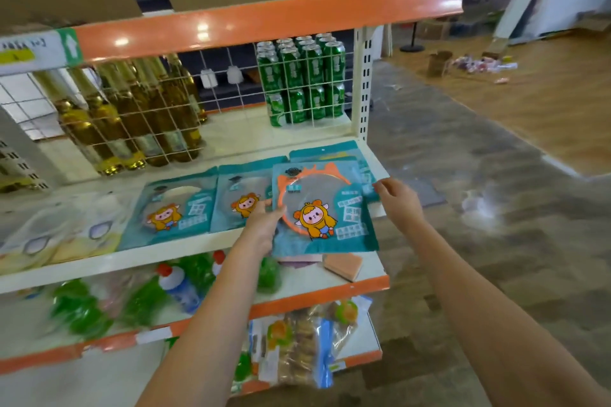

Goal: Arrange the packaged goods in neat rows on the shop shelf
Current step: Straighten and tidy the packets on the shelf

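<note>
Your left hand (264,228) pinches the left edge of a teal packet (322,208) printed with an orange cartoon figure, thumb on top and fingers under it. That grip holds the packet tilted at the right end of the middle shelf (198,249), its lower part hanging out past the shelf's front edge. Your right hand (400,200) is at the packet's upper right corner, fingers curled; whether that grip actually pinches the corner or only sits beside it I cannot tell.

Under and behind the held packet another teal packet (325,152) lies flat at the shelf's right end. To the left, two more of the same packets (180,205) lie flat side by side along the front edge, the nearer one (243,198) partly covered by the held packet and your left thumb. Further left along that edge lie pale yellow and white packs (56,235), blurred.

At the back of the shelf, behind a white wire grid (211,89), stand golden bottles (132,116) towards the left and stacked green cans (301,79) at the back right corner.

On the shelf below are green bags (82,304), a bottle with a red cap (175,281) and an orange sponge (342,266) near the right end. The lowest shelf carries clear bags of snacks (297,350).
</note>
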`<state>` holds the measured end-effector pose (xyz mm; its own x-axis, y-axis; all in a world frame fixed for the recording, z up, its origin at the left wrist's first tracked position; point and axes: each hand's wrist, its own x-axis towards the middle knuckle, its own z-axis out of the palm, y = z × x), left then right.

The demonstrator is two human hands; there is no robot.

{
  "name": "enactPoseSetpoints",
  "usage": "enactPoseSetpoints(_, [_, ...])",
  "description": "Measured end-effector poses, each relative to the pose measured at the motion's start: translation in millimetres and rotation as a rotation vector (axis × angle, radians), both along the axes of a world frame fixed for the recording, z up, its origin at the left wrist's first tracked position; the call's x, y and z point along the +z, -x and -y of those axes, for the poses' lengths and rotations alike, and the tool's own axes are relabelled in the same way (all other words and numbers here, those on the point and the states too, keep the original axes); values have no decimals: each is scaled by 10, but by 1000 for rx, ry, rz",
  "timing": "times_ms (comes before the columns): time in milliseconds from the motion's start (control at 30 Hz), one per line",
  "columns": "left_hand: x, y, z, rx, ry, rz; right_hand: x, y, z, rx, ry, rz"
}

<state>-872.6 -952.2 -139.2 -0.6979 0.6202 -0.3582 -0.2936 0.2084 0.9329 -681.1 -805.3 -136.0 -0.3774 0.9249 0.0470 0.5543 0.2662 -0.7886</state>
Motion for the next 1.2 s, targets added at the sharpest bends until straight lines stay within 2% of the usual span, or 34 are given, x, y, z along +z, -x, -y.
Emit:
enactPoseSetpoints(100, [7,215,81,34,24,-47,30,198,40,16,-72,41])
enactPoseSetpoints(233, [68,521,134,83,-15,-4,95,466,75,36,-158,37])
enactPoseSetpoints(600, [-15,1208,319,125,7,43,1,1168,184,130,-204,164])
enactPoseSetpoints(700, [-64,1343,334,133,66,9,-9,1306,220,160,-254,256])
enactPoseSetpoints(1033, [-50,1469,256,174,123,-63,47,1647,134,295,-342,289])
enactPoseSetpoints(1200, [-61,1496,125,162,173,-164,36,1739,10,332,-324,290])
